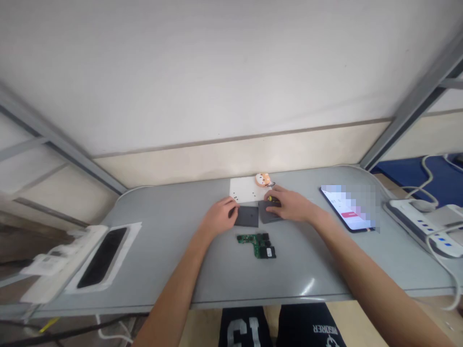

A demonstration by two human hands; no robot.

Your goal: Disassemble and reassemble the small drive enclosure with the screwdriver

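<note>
My left hand (221, 215) has its fingers closed at the left edge of a flat dark panel (247, 216) on the grey table. A second dark panel (269, 214) lies just right of it, partly covered by my right hand (288, 204). In that hand is a small tool with a yellow part (272, 198), mostly hidden by the fingers. Behind the panels, several tiny dark pieces dot a white sheet (244, 186). Nearer to me, a green circuit board (257, 245) with black parts rests on the table.
An orange and white animal-shaped item (263, 180) sits on the sheet's back edge. To the right are a lit phone (349, 209) and a white power strip (421, 226) with cables. At left lie a dark phone (103, 257) and another power strip (68, 265).
</note>
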